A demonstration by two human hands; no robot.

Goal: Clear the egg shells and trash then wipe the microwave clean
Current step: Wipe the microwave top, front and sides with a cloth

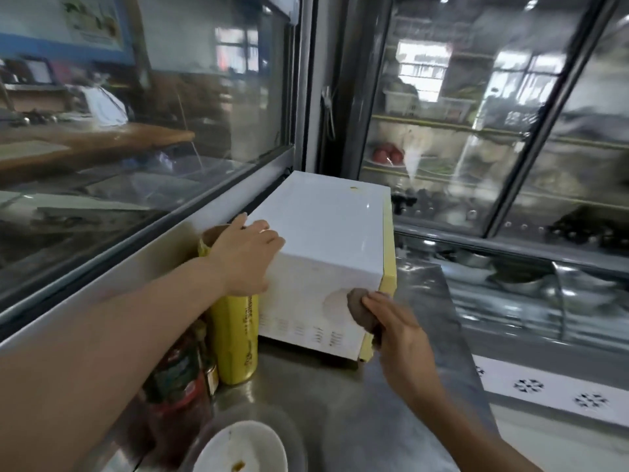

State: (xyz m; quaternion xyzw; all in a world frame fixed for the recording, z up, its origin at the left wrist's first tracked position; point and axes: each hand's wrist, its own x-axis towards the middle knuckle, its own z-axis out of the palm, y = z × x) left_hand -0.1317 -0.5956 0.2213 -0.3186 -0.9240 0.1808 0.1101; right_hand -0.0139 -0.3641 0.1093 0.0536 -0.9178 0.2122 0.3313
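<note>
A white microwave with a pale yellow front stands on a steel counter, its side wall facing me. My left hand lies flat on its near top corner, fingers spread, gripping nothing. My right hand presses a bunched grey-brown cloth against the lower right part of the side wall, near the yellow front edge. A lighter round patch shows on the wall just left of the cloth. A small yellowish stain marks the far top. No egg shells are in sight.
A tall yellow roll box stands against the microwave's left side, with dark jars in front of it. A white plate with brown residue sits at the counter's near edge. A glass partition runs along the left; a glass-door fridge stands behind.
</note>
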